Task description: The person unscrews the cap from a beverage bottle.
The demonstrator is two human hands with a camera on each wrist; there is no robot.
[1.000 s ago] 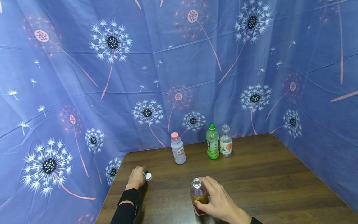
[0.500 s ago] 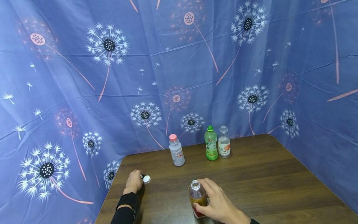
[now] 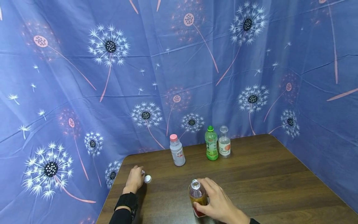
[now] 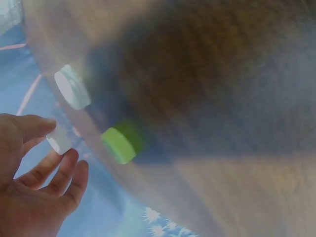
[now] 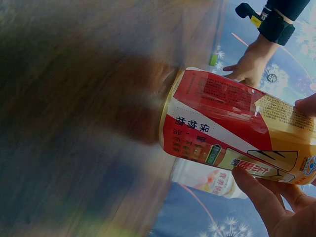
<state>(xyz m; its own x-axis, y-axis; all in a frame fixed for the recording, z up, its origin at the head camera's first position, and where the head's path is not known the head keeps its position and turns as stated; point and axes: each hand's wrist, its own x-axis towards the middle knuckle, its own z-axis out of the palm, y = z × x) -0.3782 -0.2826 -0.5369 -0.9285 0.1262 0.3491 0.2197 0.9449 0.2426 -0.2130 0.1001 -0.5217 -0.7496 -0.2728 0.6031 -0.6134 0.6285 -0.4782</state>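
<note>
Gripping the uncapped red-labelled bottle, the right hand stayed put; beyond it stood 3 bottles, one marked "100". The left hand, fingers loose, touched a white cap on the tabletop.

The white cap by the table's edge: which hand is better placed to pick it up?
Probably the left hand. Its fingers are right beside the white cap near the table edge, while the right hand holds the open bottle.
</note>
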